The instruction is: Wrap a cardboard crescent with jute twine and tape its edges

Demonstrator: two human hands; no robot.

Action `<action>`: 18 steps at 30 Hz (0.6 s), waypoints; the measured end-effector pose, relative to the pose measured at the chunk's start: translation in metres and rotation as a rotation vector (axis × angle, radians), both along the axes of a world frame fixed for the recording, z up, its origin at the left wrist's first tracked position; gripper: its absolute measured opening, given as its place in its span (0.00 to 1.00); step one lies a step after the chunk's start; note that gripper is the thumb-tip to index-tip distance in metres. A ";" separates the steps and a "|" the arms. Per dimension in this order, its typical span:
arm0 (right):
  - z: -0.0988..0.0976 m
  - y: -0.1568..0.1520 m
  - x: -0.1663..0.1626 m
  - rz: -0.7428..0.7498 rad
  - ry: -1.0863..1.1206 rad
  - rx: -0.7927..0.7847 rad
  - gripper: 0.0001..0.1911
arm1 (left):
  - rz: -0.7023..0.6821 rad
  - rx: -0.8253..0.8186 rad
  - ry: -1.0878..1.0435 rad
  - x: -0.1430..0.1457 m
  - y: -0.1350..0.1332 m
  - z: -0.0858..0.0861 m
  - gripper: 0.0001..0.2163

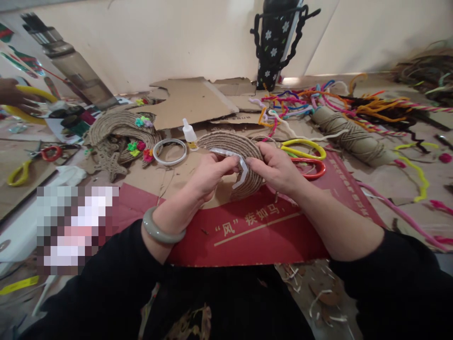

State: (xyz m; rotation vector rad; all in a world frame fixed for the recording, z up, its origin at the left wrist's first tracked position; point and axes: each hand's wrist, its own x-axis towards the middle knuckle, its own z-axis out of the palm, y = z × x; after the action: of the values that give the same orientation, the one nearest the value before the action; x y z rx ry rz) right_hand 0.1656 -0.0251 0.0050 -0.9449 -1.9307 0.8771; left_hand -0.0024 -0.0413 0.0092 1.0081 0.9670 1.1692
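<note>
A curved piece covered in rows of brown jute rope is held up between my two hands. A pale, shiny strip, likely tape, bends along its inner edge. My left hand is closed at the inner side, thumb pressed on the strip. My right hand grips the right side of the rope-covered piece, its thumb near the left one. The fingers behind the piece are hidden. Just behind it stand a small white glue bottle and a roll of tape. Scissors with yellow and red handles lie by my right hand.
Red printed cardboard lies beneath my hands. A decorated rope wreath sits left, with more scissors. To the right are a twine spool and coloured pipe cleaners. A flowered bottle stands behind. Another person's hand shows far left.
</note>
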 end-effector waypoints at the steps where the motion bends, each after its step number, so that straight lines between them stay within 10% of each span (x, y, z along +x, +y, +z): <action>1: 0.000 0.000 0.000 -0.002 -0.003 -0.002 0.07 | -0.005 -0.007 0.005 0.000 0.000 0.000 0.05; 18: -0.005 0.001 -0.003 0.042 0.216 -0.147 0.08 | -0.036 -0.006 -0.010 0.000 0.001 -0.001 0.08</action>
State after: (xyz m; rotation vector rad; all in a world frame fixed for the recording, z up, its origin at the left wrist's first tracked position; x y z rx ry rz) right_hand 0.1630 -0.0239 0.0000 -0.8585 -1.7249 1.1114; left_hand -0.0025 -0.0405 0.0078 1.0106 0.9402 1.1399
